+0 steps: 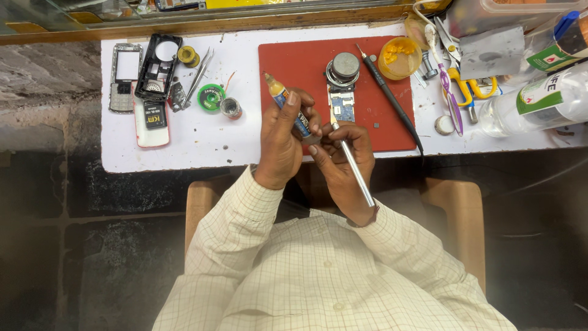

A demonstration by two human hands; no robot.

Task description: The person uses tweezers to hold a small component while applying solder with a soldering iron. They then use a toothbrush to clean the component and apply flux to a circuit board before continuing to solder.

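Tube: we see a small blue and yellow tube with a tapered yellow nozzle (288, 105) held over the near edge of the red rectangular mat (294, 64), nozzle tilted up and to the left.
Left hand: our left hand (283, 142) is curled tight around the tube's lower body, fingers wrapped closed on it, thumb toward the cap end.
Right hand: our right hand (343, 153) is closed on a slim silver metal rod-shaped tool (353, 164), whose shaft runs back over the wrist; its tip meets the left hand's fingers by the tube's base.
What lies between the fingertips: too small for us to tell.
Mat: on it we see a small blue circuit board (343, 105) just beyond the hands, a round grey metal disc (345, 66) above it, and a black pen-shaped iron (387, 93) lying diagonally.
Surface: the white surface (202, 138) carries a dismantled phone shell (158, 67) and tweezers (199, 76) to our left.
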